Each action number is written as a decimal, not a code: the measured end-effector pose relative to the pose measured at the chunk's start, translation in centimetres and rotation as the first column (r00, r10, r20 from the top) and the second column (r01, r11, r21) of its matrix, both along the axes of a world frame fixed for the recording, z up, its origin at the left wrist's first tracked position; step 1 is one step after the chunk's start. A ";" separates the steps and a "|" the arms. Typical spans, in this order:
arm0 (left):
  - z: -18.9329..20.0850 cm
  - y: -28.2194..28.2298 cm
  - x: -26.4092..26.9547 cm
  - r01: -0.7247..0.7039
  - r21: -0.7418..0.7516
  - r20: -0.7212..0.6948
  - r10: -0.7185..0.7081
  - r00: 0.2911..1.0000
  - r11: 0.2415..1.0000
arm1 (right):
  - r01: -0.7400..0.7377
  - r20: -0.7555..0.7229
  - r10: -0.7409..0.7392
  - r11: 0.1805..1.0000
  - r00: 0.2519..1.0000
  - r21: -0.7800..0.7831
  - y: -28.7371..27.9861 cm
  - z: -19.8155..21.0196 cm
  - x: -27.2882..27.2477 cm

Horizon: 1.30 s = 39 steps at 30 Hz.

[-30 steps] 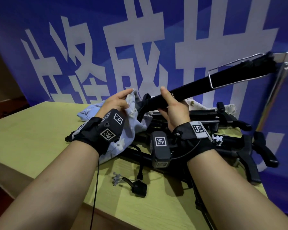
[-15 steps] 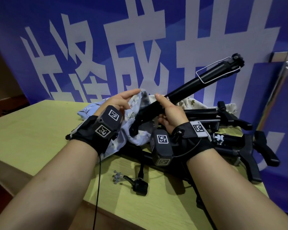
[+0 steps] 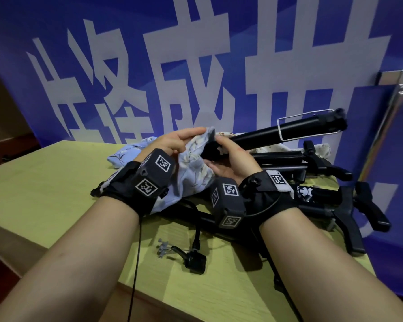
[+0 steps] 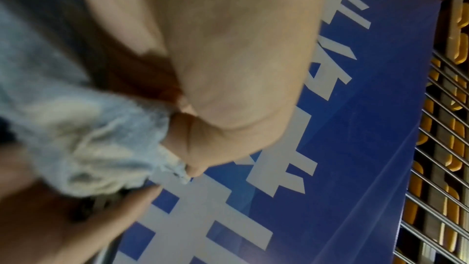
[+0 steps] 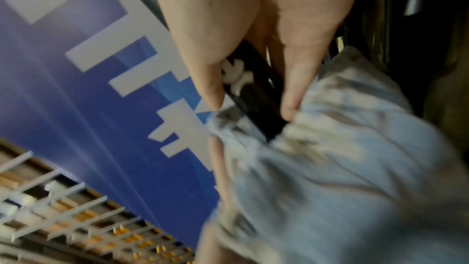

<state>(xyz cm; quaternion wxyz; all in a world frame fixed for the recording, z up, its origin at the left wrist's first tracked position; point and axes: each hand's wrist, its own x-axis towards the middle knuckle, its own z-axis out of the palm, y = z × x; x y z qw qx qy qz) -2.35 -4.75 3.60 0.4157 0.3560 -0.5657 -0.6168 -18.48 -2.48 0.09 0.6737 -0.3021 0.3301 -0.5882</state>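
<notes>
A black folded stand [image 3: 286, 132] with a wire loop near its far end slants up to the right above the table. My right hand [image 3: 228, 156] grips its lower end [image 5: 256, 95] between thumb and fingers. That end sits in the mouth of a light blue flowered cloth bag [image 3: 193, 168] [image 5: 342, 178]. My left hand [image 3: 179, 141] pinches the bag's rim [image 4: 175, 166], holding it up around the stand's end. The rest of the bag lies on the yellow-green table [image 3: 44, 182].
More black folded stands [image 3: 316, 196] lie piled on the table at the right. A small black clamp with a cord [image 3: 194, 261] and a grey clip [image 3: 163, 247] lie near the front edge. A blue banner [image 3: 219, 54] stands behind; a metal pole [image 3: 386, 126] rises at right.
The stand's far end has dropped lower and its near end has gone into the bag's mouth. My left hand has lifted the bag rim up around it.
</notes>
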 end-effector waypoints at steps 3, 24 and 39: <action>0.7 0.0 -1.1 -0.002 -0.100 -0.029 -0.001 1.000 0.995 | -0.128 -0.266 0.111 0.991 0.957 -0.048 0.4 0.1 1.1; 2.2 -0.1 -1.2 -0.245 -0.038 -0.146 0.237 0.960 0.969 | 0.119 -0.220 -0.158 0.976 0.962 -0.182 0.8 1.4 0.3; 6.5 5.8 -0.4 -0.256 -0.073 -0.231 0.233 0.945 0.964 | -0.059 -0.765 -0.344 0.894 0.545 -0.444 3.8 3.8 2.4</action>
